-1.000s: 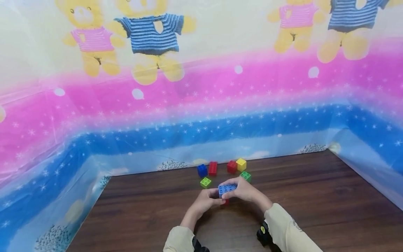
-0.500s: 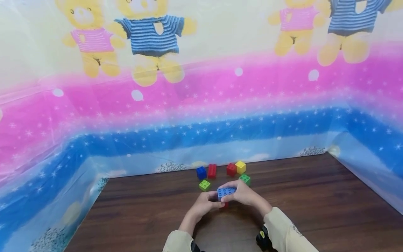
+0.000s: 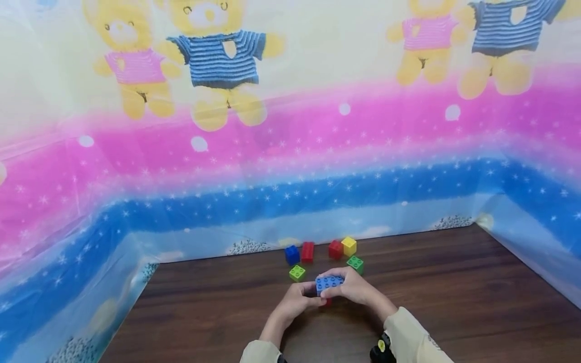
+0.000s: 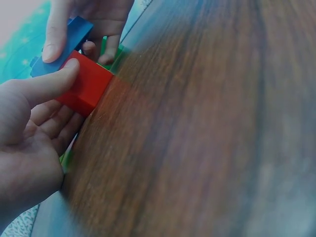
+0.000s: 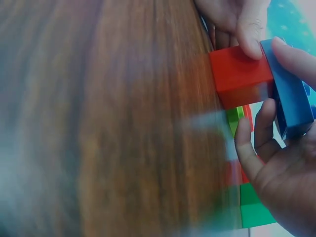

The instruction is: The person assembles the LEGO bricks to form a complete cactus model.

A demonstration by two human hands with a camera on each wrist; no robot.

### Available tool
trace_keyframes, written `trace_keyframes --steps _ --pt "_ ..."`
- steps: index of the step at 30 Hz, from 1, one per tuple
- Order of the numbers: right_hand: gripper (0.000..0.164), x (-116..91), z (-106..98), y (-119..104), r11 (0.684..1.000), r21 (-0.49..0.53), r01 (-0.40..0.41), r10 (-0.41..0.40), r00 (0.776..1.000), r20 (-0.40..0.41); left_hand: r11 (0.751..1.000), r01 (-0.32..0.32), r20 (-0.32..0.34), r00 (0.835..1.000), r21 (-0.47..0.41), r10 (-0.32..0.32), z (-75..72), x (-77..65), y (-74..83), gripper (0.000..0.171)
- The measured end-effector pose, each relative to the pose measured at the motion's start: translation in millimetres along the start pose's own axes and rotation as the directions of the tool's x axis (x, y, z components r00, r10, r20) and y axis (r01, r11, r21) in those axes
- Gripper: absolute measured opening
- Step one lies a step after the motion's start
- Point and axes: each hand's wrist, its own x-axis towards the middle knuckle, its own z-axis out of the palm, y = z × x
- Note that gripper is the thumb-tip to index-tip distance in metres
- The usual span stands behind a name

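In the head view, a blue toy brick [image 3: 329, 284] with round studs on top sits over a red toy brick [image 3: 329, 302], mostly hidden by the fingers. My left hand [image 3: 294, 302] grips the red brick from the left; its thumb presses the near face, plain in the left wrist view on the red brick [image 4: 91, 85]. From the right, my right hand [image 3: 357, 287] pinches the blue brick between thumb and fingers. Seen from the right wrist, the blue brick [image 5: 291, 91] lies against the stud side of the red brick [image 5: 241, 76], slightly askew.
Beyond the hands, loose bricks stand on the dark wooden table [image 3: 204, 307]: dark blue [image 3: 292, 255], red [image 3: 307, 252], another red [image 3: 335, 249], yellow [image 3: 349, 246], lime green [image 3: 297, 273] and green [image 3: 355, 264]. A printed curtain [image 3: 272, 196] borders the table's back and sides.
Both hands keep their hold on the two bricks with hardly any movement. The whole head view has shifted a little, so the table and bricks appear lower.
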Motion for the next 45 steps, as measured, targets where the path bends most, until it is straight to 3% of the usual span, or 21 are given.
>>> trace_keyframes --steps 24,37,43,45 --pt "0.046 -8 7 13 0.977 0.214 -0.021 0.017 1.0 0.019 1.0 -0.001 -0.024 1.0 0.003 0.001 6.5 -2.1 -1.0 0.041" --pt "0.048 -4 11 17 0.971 0.238 -0.011 0.014 1.0 -0.008 0.999 -0.022 -0.019 1.0 -0.032 0.021 2.9 -2.6 -1.1 0.042" --pt "0.047 -2 11 18 0.973 0.229 0.012 -0.009 1.0 -0.015 0.997 -0.037 -0.083 0.996 -0.064 0.032 -3.9 -6.4 3.7 0.05" --pt "0.048 -1 10 19 0.976 0.219 0.015 -0.011 1.0 -0.017 0.995 -0.075 -0.127 0.99 -0.064 0.066 -9.5 -7.8 8.0 0.048"
